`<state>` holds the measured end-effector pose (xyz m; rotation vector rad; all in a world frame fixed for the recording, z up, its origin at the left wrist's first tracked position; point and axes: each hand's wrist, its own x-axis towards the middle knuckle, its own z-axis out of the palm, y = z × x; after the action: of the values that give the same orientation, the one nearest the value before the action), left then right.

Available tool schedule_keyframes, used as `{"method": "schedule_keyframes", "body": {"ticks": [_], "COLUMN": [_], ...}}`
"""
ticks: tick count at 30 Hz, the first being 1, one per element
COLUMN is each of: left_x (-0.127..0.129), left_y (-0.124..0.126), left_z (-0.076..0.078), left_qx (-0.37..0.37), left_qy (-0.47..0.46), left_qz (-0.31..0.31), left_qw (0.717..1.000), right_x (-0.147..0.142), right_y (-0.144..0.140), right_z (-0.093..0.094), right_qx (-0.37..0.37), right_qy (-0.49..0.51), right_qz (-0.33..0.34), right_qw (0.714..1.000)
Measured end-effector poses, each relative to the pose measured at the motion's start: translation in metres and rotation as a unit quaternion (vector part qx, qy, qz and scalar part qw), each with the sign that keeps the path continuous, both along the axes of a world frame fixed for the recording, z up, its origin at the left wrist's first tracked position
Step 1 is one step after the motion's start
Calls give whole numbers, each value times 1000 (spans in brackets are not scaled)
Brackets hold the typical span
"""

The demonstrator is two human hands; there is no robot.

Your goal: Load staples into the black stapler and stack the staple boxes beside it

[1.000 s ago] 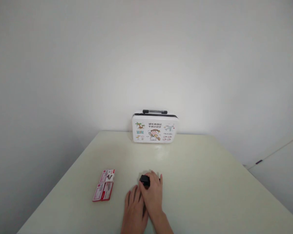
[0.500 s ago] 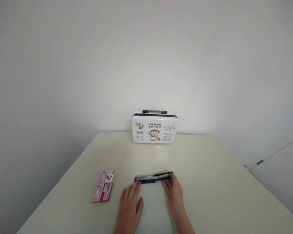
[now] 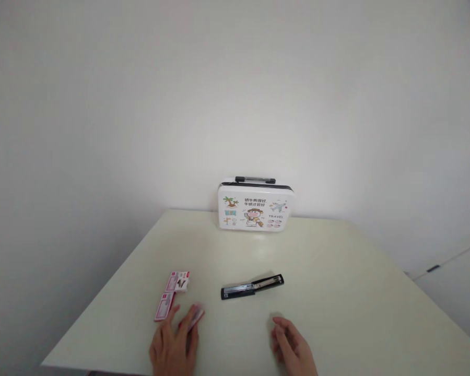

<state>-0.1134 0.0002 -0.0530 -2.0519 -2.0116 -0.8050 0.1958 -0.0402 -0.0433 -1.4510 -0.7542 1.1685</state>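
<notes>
A black stapler [image 3: 253,286] lies swung open flat near the middle of the pale table [image 3: 337,271], with neither hand on it. My left hand [image 3: 175,345] is at the near left, its fingers and thumb closed around a small red and white box [image 3: 196,315]. Two more such boxes [image 3: 177,281] [image 3: 163,306] lie just left of it. My right hand [image 3: 292,347] rests on the table below and to the right of the stapler, fingers loosely apart and holding nothing.
A white case [image 3: 255,206] with a black handle and cartoon travel pictures stands upright at the table's far edge against the white wall. A white cabinet [image 3: 454,292] is off the table's right side. The table's near left edge runs close to my left hand.
Both hands swung the folded stapler open flat, then let go of it. My left hand moved left to the boxes and drew one rightward. My right hand pulled back toward me.
</notes>
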Motion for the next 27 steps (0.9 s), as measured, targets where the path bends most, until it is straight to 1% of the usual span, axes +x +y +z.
{"method": "schedule_keyframes", "body": {"ticks": [2,4,5,7,8,10,13,16,18,20,23,25,27], "left_x": [16,37,47,65,72,79,76,69,67,68,69,70,69], "left_y": [-7,-9,-8,-1,3,12,23,26,25,24,25,25,26], "left_z": [-2,2,6,14,17,20,17,11,9,8,7,5,5], "left_qx": [-25,-76,-102,-141,-152,-161,-169,-166,-162,-159,-159,-161,-163], "left_qy": [-20,-40,-51,-80,-95,-123,-155,-178,-187,-195,-204,-208,-210], "left_qz": [-107,-221,-268,-327,-339,-344,-344,-347,-344,-341,-344,-346,-347], "left_qw": [994,972,957,931,923,917,911,906,906,906,903,900,900], "right_x": [-7,-16,-21,-26,-26,-19,3,23,24,15,-10,-26,-36], "right_y": [2,8,13,24,29,37,41,38,38,42,57,67,75], "right_z": [3,5,5,4,2,0,0,10,23,38,58,65,69], "right_qx": [-13,-11,-3,15,21,21,18,14,14,27,50,52,47], "right_qy": [-50,-120,-154,-204,-219,-236,-273,-331,-379,-429,-495,-536,-572], "right_qz": [72,143,166,184,183,176,168,155,152,171,243,290,323], "right_qw": [996,982,974,961,958,955,947,931,913,887,833,791,753]}}
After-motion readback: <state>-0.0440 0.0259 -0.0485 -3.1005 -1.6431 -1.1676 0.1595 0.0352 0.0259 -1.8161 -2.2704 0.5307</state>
